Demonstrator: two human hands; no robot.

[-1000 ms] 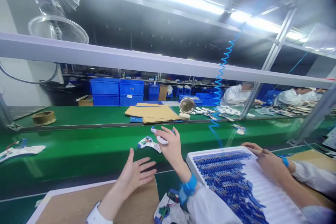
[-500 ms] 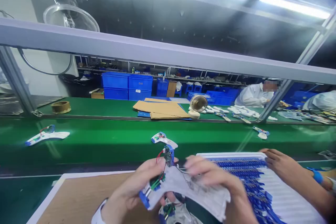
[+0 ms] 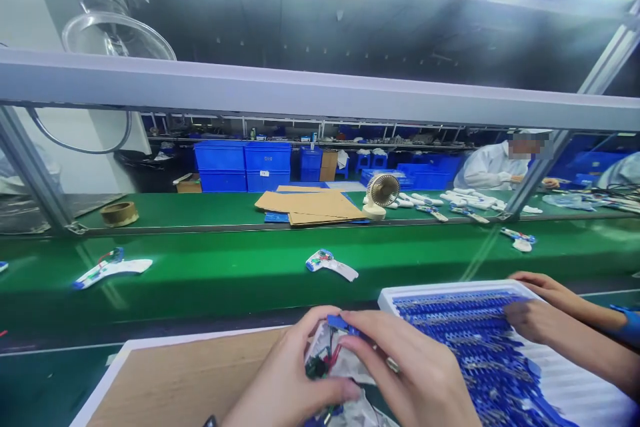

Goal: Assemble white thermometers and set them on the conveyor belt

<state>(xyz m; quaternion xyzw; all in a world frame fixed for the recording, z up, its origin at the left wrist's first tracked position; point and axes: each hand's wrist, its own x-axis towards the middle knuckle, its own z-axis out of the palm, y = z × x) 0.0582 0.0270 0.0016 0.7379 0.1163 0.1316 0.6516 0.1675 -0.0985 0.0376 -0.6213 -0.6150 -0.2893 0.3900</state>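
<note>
- White, wired shell (image 3: 347,367) between left hand (image 3: 295,373) and right hand (image 3: 413,363); left grip pinching its side, right grip a blue piece (image 3: 339,323).
- Hands partly hide it.
- Ribbed tray (image 3: 560,363), flat board (image 3: 190,373) nearby.

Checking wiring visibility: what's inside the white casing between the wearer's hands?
Red wires and a green component show inside the white casing. The left hand and right hand cover much of it, hiding what's beneath.

Left grip (image 3: 285,377): bare human hand
Right grip (image 3: 420,363): bare human hand
Left wrist: small dark item (image 3: 211,421), partly visible; type unclear
</note>
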